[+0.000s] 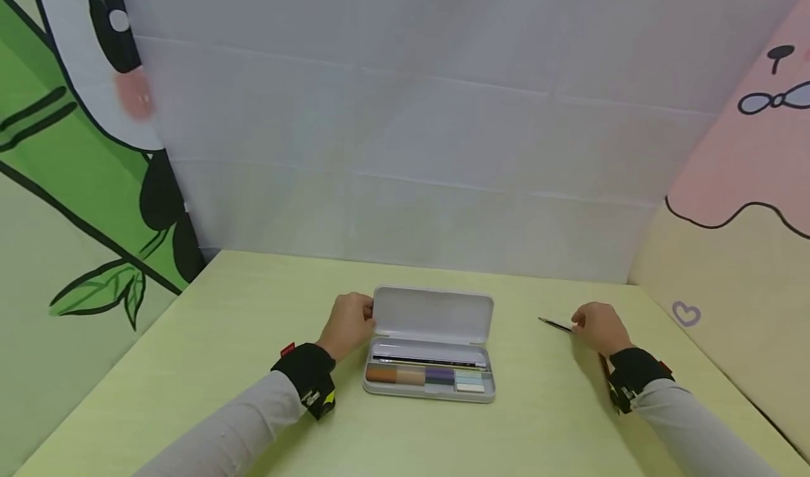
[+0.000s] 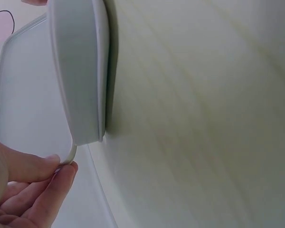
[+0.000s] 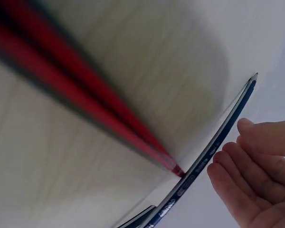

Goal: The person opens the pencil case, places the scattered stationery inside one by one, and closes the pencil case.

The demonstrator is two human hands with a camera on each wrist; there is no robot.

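A white pencil case (image 1: 434,394) lies with its lid (image 1: 433,314) raised on the pale yellow table. My left hand (image 1: 348,324) pinches the left edge of that lid between thumb and fingers; the left wrist view shows the left hand (image 2: 33,183) at its corner. Inside the case are a dark pencil (image 1: 424,361) and several coloured blocks (image 1: 410,375). My right hand (image 1: 600,326) hovers by a dark blue pencil (image 3: 204,154) with its fingers loosely bent, holding nothing. A long red pointed thing (image 3: 128,126), blurred up close, has its tip by that pencil.
Another dark stick (image 3: 140,217) shows at the bottom of the right wrist view. Behind the table (image 1: 304,280) hangs a white sheet (image 1: 405,146). Painted walls (image 1: 728,280) stand along both sides.
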